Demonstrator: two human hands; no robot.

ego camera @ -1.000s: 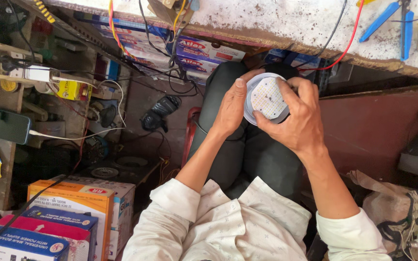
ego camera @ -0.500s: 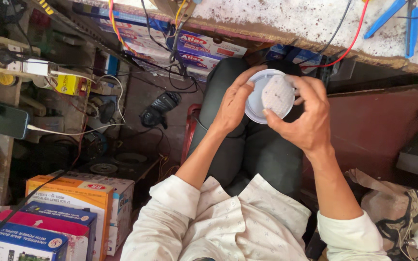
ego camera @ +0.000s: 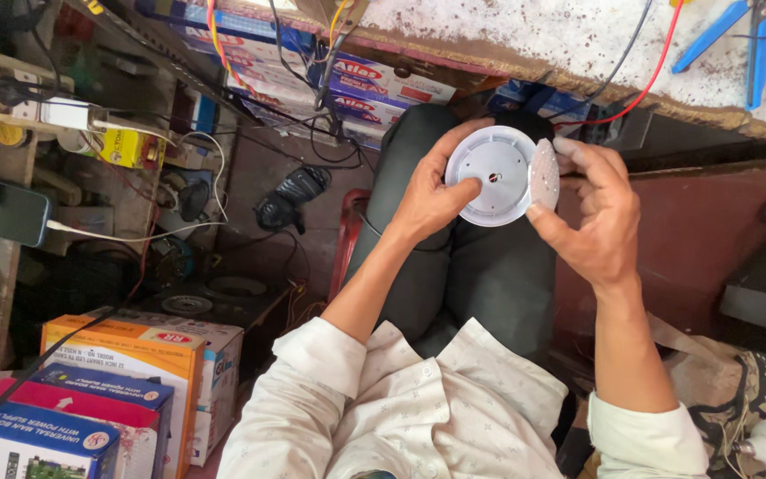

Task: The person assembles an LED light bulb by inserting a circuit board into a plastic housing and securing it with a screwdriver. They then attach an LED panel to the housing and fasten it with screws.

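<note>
Cramped workshop: speckled bench (ego camera: 525,35) top of frame, boxes (ego camera: 126,390) lower left. Left hand (ego camera: 432,195) clamps white housing (ego camera: 494,173); right hand (ego camera: 600,217) pinches disc (ego camera: 544,173).

Left hand (ego camera: 432,197) grips a round white housing (ego camera: 492,175) above the lap, thumb pressed on its ribbed inner face. Right hand (ego camera: 597,217) holds a thin white perforated disc (ego camera: 545,174) edge-on, touching the housing's right rim. Cardboard boxes (ego camera: 126,372) stand well below-left of the housing.
</note>
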